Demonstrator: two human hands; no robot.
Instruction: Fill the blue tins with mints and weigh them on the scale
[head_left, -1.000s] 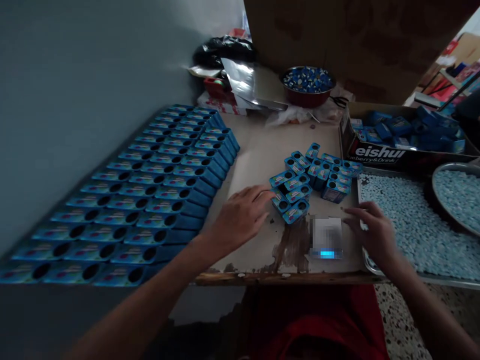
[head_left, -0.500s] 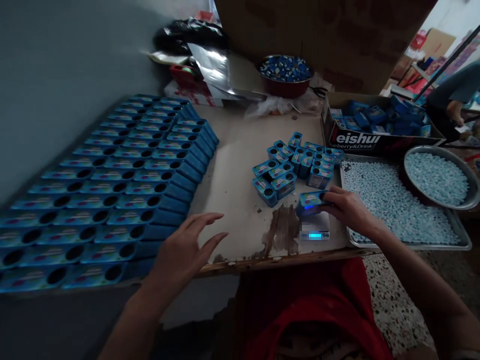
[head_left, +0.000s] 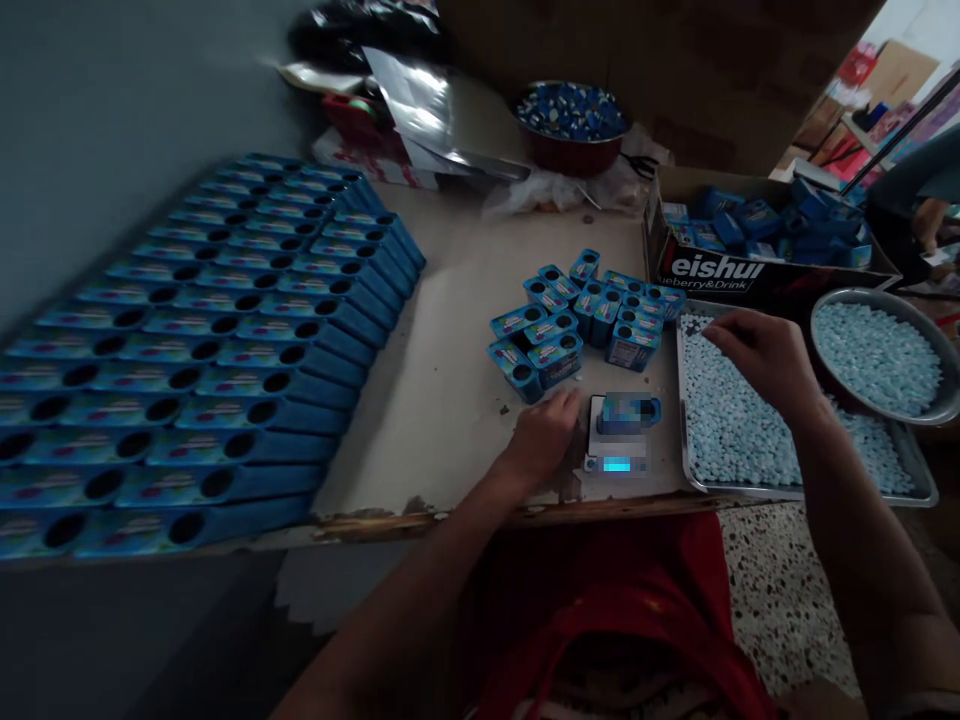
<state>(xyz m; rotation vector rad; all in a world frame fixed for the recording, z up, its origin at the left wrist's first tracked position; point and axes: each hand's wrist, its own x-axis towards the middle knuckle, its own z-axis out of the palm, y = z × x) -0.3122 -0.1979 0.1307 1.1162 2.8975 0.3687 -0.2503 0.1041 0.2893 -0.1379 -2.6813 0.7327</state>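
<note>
My left hand (head_left: 544, 435) rests on the worn tabletop (head_left: 450, 400) with its fingers curled, its thumb against the left edge of a small scale (head_left: 615, 450). A blue tin (head_left: 630, 412) lies on the scale. My right hand (head_left: 757, 355) hovers over the metal tray (head_left: 919, 490) of pale blue tablets (head_left: 739, 430). Its fingers are bunched and point down-left, and what they pinch is hidden. A loose cluster of open blue tins (head_left: 577, 320) stands just behind the scale.
Long rows of blue tins (head_left: 210, 340) cover the left side. A round pan of tablets (head_left: 877, 350) overlaps the tray. A cardboard box of tins (head_left: 750, 250) and a red bowl of caps (head_left: 574, 125) sit behind. Another person's arm (head_left: 926, 190) shows at far right.
My right hand set the blue tin on the scale and moved right over the tablet tray. My left hand came in from the table's front edge to the scale's left side.
</note>
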